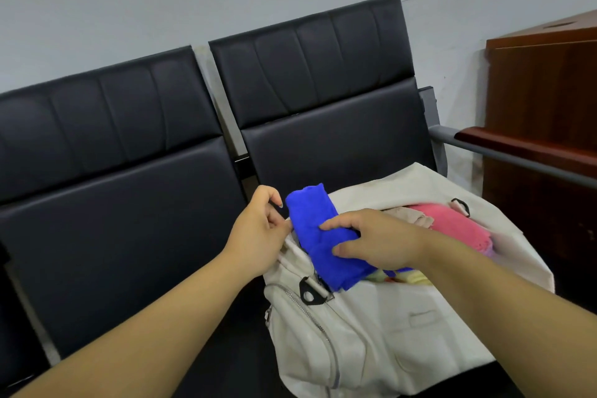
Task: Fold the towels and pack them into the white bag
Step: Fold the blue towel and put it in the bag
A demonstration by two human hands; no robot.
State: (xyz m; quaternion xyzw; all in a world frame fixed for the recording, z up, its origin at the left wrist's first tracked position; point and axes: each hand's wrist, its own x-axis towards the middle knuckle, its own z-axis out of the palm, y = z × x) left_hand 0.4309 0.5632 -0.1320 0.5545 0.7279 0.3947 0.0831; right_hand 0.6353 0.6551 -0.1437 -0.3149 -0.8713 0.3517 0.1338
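Left hand pinches bag; right hand grips half-hidden blue towel.

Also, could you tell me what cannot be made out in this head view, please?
Blue towel: its lower end is hidden inside the white bag, its middle under the right hand.
Pink towel: blurred, its near end behind the right forearm.
Yellow cloth: only a sliver shows below the blue towel.
White bag: its near end is cut off by the frame's lower edge.

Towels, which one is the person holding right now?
The blue towel, gripped by the right hand at the white bag's opening. The pink towel and the beige towel lie inside the bag with no hand on them.
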